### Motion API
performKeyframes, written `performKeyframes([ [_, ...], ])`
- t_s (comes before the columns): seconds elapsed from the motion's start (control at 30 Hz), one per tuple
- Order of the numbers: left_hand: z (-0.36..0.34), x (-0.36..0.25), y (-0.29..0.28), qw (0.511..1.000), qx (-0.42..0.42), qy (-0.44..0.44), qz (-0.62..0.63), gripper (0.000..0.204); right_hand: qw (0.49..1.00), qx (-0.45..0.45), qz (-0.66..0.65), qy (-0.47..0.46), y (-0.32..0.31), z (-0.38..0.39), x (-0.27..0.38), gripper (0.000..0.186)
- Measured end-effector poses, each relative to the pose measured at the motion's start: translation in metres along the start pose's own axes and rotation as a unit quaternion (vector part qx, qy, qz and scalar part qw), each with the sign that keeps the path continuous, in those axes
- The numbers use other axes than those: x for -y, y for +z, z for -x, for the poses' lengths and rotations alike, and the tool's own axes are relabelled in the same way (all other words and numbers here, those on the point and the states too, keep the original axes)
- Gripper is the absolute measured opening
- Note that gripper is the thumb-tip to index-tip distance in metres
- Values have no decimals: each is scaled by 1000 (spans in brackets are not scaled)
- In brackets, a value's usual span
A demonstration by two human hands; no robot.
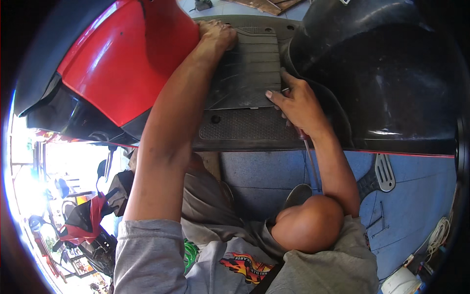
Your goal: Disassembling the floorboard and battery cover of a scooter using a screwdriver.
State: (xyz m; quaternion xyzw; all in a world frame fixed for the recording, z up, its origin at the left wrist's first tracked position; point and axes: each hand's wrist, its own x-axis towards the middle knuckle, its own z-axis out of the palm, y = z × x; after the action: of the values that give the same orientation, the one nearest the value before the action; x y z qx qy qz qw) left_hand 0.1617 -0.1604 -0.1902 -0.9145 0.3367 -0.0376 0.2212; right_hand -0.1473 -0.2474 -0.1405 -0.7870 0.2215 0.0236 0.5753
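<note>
My left hand (pixel 218 35) reaches to the far end of a dark ribbed panel (pixel 249 68) on a scooter floorboard (pixel 245 125), its fingers curled over the far edge. My right hand (pixel 298 105) is at the panel's right side, thumb near the near corner, holding a screwdriver (pixel 302 133) by its red handle, the long metal shaft pointing down past the floorboard edge. A red body panel (pixel 117 59) is left of my left forearm; a large black plastic housing (pixel 382 78) is on the right.
My bent knee (pixel 308 223) is below the floorboard. A scooter stand (pixel 384 171), loose metal tools (pixel 379 218) and a pale coiled cable (pixel 438 232) are at lower right on blue tiles (pixel 254 169). Another red-and-black motorbike (pixel 83 220) stands at lower left. Wooden boards (pixel 264 6) lie beyond.
</note>
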Motion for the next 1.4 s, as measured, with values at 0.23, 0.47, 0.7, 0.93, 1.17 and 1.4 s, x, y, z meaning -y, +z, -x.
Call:
performKeyframes([
  [0.23,25,-28,-27,988,-133,74,-24,30,994,-39,82,-58,-10,-1,-10,38],
  [0.47,82,-29,-57,969,-128,-23,209,48,997,-5,-27,-78,5,2,8,39],
  [0.7,72,-30,-59,972,-105,-41,206,62,997,-10,16,-79,8,0,16,42],
  [0.93,130,-66,-34,953,-168,16,250,88,993,-25,54,-105,6,-4,3,46],
  [1.17,193,-39,-67,829,-349,218,378,29,980,-22,24,-195,15,-3,11,46],
  [1.4,167,-29,-45,902,-325,85,272,21,992,-1,24,-122,13,-2,9,57],
])
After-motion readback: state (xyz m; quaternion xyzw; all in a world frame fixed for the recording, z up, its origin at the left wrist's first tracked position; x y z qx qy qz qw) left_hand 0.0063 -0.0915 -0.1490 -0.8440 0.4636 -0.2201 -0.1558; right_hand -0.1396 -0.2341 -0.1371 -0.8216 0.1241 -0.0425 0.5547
